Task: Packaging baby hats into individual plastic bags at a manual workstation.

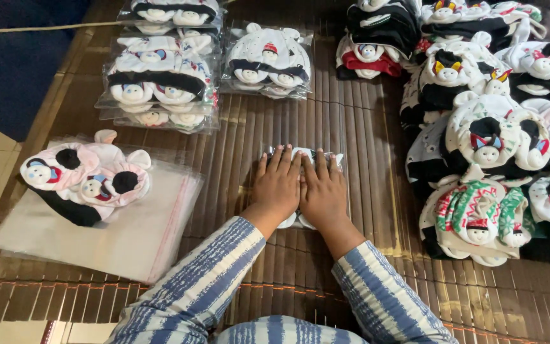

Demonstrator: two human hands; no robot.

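Both hands (pixel 300 186) flat on bagged cap set (pixel 302 155), long axis crosswise.

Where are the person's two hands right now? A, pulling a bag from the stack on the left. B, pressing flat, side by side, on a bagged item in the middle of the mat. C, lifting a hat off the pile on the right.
B: the left hand and right hand lie palms down, side by side, on a bagged hat on the slatted mat.

Head view, looking steeply down, close over mat (pixel 326 127)
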